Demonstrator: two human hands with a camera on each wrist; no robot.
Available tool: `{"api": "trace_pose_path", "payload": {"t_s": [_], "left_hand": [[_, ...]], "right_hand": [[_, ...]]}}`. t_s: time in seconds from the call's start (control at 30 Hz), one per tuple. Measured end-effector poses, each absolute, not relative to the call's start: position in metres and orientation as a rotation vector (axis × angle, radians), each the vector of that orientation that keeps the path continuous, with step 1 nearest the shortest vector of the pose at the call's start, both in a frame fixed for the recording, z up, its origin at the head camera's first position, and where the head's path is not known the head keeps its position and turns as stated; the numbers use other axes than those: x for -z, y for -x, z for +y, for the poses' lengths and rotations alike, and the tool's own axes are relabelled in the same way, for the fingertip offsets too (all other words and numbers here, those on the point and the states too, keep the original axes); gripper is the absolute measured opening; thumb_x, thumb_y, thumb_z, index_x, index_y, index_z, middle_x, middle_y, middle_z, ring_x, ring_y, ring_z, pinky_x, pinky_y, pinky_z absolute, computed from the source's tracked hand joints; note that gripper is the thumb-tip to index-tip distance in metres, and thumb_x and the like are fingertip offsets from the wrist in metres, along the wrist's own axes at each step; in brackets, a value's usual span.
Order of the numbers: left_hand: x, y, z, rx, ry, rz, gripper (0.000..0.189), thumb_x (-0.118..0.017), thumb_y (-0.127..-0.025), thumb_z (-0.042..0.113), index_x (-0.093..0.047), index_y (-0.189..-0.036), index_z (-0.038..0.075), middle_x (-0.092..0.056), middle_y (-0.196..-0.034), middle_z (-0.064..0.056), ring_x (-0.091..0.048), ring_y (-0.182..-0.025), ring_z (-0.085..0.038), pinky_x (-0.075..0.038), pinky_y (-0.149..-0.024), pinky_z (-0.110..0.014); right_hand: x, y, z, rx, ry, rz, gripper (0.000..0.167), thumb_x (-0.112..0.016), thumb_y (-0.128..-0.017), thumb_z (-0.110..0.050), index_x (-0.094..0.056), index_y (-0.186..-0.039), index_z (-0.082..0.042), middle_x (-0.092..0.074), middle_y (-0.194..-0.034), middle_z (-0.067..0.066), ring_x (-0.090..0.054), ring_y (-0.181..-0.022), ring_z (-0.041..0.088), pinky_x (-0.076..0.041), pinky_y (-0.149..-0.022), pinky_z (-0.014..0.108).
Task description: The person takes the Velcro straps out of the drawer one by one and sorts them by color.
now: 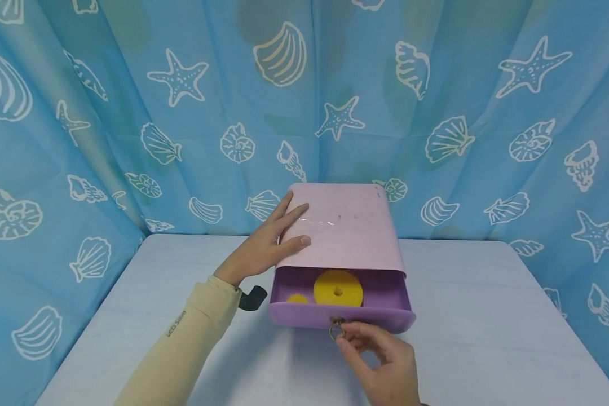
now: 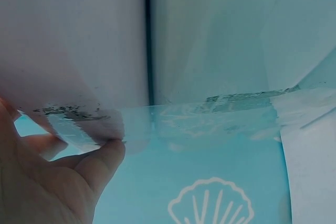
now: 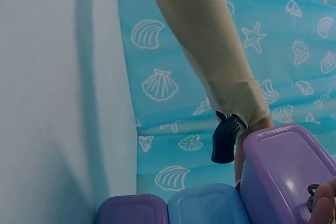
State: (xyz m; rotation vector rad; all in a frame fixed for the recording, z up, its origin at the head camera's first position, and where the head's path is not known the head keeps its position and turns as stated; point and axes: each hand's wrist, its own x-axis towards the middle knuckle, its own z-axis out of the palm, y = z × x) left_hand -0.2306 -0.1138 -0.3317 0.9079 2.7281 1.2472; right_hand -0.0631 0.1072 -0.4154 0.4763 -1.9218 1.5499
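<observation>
A pale pink drawer cabinet (image 1: pixel 342 225) stands on the table with its top purple drawer (image 1: pixel 385 319) pulled out. Inside the drawer lie a large yellow disc (image 1: pixel 325 290) with a hole in its middle and a smaller yellow piece (image 1: pixel 298 298), partly hidden by the drawer front. My right hand (image 1: pixel 385 361) pinches the ring pull (image 1: pixel 336 331) on that front between thumb and forefinger. Fingers spread, my left hand (image 1: pixel 269 242) rests on the cabinet's top left edge. The left wrist view shows its thumb (image 2: pixel 107 163) against the pink surface, beside clear tape (image 2: pixel 210 124).
Below the pulled-out drawer, a blue drawer (image 3: pixel 207 205) and another purple drawer (image 3: pixel 134 210) show in the right wrist view. A black wrist camera (image 1: pixel 252 299) juts from the left sleeve. A blue shell-patterned curtain (image 1: pixel 208 113) hangs behind the white table (image 1: pixel 487 327).
</observation>
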Motion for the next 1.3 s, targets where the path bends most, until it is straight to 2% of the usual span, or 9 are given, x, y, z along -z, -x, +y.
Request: {"api": "trace_pose_path", "payload": {"t_s": [0.43, 0.63, 0.87, 1.1, 1.3], "left_hand": [[0.332, 0.230, -0.114, -1.235, -0.920, 2.739, 0.073, -0.052, -0.095, 0.064, -0.030, -0.159, 0.035, 0.003, -0.168, 0.011, -0.014, -0.153, -0.030, -0.025, -0.112, -0.065], [0.331, 0.230, -0.114, -1.227, -0.930, 2.746, 0.074, -0.051, -0.095, 0.065, -0.030, -0.159, 0.034, 0.003, -0.168, 0.010, -0.014, -0.153, -0.031, -0.025, -0.112, -0.066], [0.333, 0.231, -0.114, -1.228, -0.928, 2.746, 0.074, -0.051, -0.095, 0.065, -0.030, -0.159, 0.034, 0.002, -0.168, 0.011, -0.013, -0.153, -0.030, -0.025, -0.112, -0.066], [0.334, 0.230, -0.113, -1.236, -0.910, 2.748, 0.073, -0.051, -0.095, 0.064, -0.030, -0.159, 0.034, 0.002, -0.168, 0.011, -0.013, -0.153, -0.030, -0.024, -0.112, -0.067], [0.334, 0.229, -0.112, -1.240, -0.927, 2.749, 0.074, -0.051, -0.095, 0.063, -0.031, -0.159, 0.033, 0.001, -0.169, 0.010, -0.013, -0.153, -0.031, -0.025, -0.111, -0.068]], "right_hand": [[0.423, 0.054, 0.110, -1.570, -0.673, -1.820, 0.036, -0.075, -0.067, 0.027, -0.071, -0.096, 0.007, -0.072, -0.082, 0.015, -0.065, -0.064, 0.011, -0.056, -0.059, 0.021], [0.424, 0.048, 0.110, -1.570, -0.648, -1.850, 0.034, -0.076, -0.068, 0.025, -0.072, -0.095, 0.005, -0.073, -0.083, 0.012, -0.065, -0.064, 0.010, -0.055, -0.057, 0.021], [0.422, 0.042, 0.109, -1.549, -0.593, -1.904, 0.035, -0.078, -0.070, 0.021, -0.073, -0.096, -0.003, -0.072, -0.080, 0.008, -0.064, -0.062, 0.009, -0.054, -0.054, 0.020], [0.425, 0.041, 0.109, -1.548, -0.580, -1.897, 0.034, -0.079, -0.070, 0.020, -0.073, -0.096, -0.001, -0.072, -0.079, 0.007, -0.064, -0.061, 0.008, -0.053, -0.053, 0.020], [0.423, 0.040, 0.111, -1.449, -0.550, -1.934, 0.033, -0.083, -0.069, 0.015, -0.074, -0.094, -0.004, -0.073, -0.077, 0.004, -0.065, -0.061, 0.004, -0.052, -0.053, 0.018]]}}
